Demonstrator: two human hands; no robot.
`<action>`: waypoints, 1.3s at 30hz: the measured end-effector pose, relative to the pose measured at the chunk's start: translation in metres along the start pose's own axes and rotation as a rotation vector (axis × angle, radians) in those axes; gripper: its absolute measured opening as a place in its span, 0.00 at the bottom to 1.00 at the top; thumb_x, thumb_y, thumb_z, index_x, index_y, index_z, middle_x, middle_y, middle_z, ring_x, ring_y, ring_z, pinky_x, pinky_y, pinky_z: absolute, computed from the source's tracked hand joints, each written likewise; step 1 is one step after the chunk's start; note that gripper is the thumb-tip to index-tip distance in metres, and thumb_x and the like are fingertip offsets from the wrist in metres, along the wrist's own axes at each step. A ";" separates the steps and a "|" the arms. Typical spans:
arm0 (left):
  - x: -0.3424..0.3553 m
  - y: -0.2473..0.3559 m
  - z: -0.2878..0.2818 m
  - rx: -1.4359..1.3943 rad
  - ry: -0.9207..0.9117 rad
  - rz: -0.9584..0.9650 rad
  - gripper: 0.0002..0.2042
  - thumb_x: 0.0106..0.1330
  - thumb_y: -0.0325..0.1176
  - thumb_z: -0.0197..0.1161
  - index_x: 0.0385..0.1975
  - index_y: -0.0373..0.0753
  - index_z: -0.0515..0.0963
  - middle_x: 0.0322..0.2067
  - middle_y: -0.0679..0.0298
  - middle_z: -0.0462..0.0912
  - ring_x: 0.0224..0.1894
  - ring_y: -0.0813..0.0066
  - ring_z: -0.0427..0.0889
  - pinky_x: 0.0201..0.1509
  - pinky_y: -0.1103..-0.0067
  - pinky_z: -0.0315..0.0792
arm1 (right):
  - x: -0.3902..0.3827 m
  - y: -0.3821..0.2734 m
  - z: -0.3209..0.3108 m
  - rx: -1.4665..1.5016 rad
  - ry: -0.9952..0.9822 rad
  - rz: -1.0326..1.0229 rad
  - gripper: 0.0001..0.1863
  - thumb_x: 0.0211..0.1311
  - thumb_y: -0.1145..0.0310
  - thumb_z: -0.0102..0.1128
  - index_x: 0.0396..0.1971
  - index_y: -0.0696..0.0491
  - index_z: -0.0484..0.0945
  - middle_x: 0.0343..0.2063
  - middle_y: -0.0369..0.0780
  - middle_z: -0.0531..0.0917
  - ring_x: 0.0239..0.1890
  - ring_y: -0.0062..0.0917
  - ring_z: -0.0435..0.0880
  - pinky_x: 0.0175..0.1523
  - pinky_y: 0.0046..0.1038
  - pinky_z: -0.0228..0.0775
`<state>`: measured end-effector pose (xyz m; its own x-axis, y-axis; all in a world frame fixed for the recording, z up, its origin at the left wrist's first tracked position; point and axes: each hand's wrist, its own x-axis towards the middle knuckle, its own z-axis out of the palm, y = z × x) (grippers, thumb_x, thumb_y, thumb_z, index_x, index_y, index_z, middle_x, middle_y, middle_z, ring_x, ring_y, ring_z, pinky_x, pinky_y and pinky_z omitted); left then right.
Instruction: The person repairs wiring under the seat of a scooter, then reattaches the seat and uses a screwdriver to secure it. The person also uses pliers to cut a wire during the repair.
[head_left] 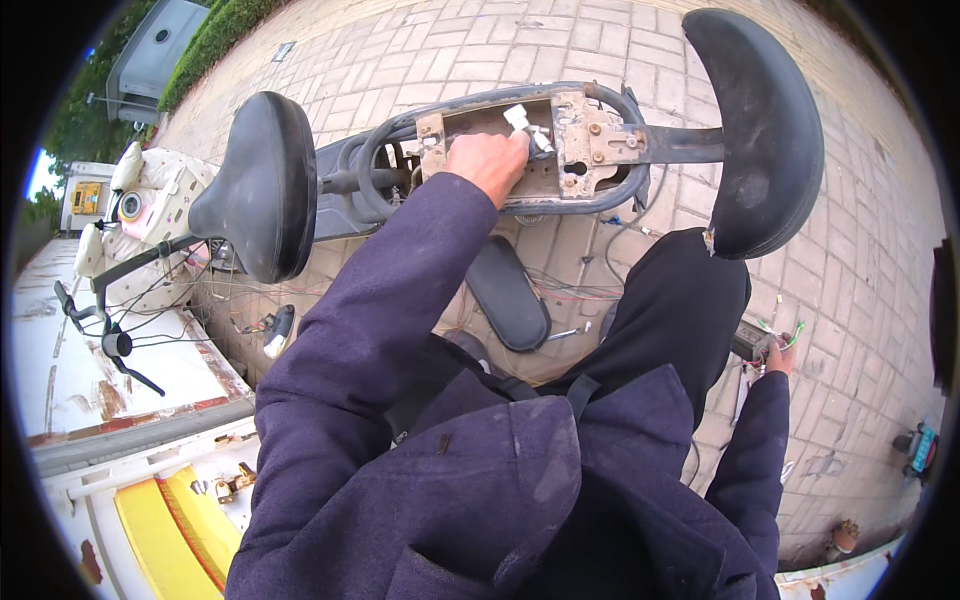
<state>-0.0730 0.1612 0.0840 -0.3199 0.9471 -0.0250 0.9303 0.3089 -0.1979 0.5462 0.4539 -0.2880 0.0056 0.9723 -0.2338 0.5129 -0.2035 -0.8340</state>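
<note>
My left hand (488,158) reaches into the open metal compartment (572,140) of a scooter frame, fingers curled beside white plastic connectors (518,118); what they grip is hidden. At the right, low beside my leg, my right hand (780,358) is closed on a dark metal box (752,338) with green and other coloured wires. A black saddle (260,185) is left of the compartment and a larger curved black seat (765,130) is right of it. A long black padded piece (505,295) lies on the paving below the frame.
Handlebars (115,335) with cables and a cream body panel (140,230) stand at left. A white rusty surface (60,370) and yellow panel (150,525) border the left and lower left. Loose wires and small parts lie on the brick paving (850,340). A teal object (918,450) sits at far right.
</note>
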 end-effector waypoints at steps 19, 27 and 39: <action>-0.019 0.001 -0.002 -0.471 -0.081 -0.094 0.25 0.76 0.57 0.44 0.45 0.39 0.78 0.30 0.50 0.84 0.37 0.47 0.83 0.43 0.57 0.72 | 0.044 0.038 0.052 0.062 0.055 0.042 0.27 0.60 0.77 0.60 0.61 0.57 0.69 0.45 0.46 0.80 0.40 0.30 0.85 0.42 0.31 0.81; -0.003 -0.007 0.013 -0.742 -0.059 -0.314 0.27 0.74 0.59 0.46 0.36 0.40 0.84 0.29 0.54 0.84 0.38 0.50 0.82 0.46 0.64 0.72 | 0.076 0.025 0.040 0.000 0.022 0.233 0.33 0.58 0.68 0.65 0.63 0.64 0.67 0.56 0.52 0.77 0.51 0.35 0.82 0.51 0.36 0.79; -0.017 0.012 0.014 -0.716 0.039 -0.357 0.29 0.72 0.60 0.47 0.44 0.36 0.79 0.33 0.45 0.85 0.42 0.44 0.83 0.47 0.56 0.72 | -0.064 -0.274 0.023 0.527 0.133 -0.111 0.19 0.73 0.69 0.52 0.59 0.60 0.71 0.51 0.47 0.80 0.49 0.33 0.83 0.56 0.32 0.75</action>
<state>-0.0589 0.1477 0.0687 -0.6258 0.7789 -0.0416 0.6668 0.5618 0.4897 0.3853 0.4450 -0.0558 0.1019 0.9904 -0.0932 0.0174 -0.0954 -0.9953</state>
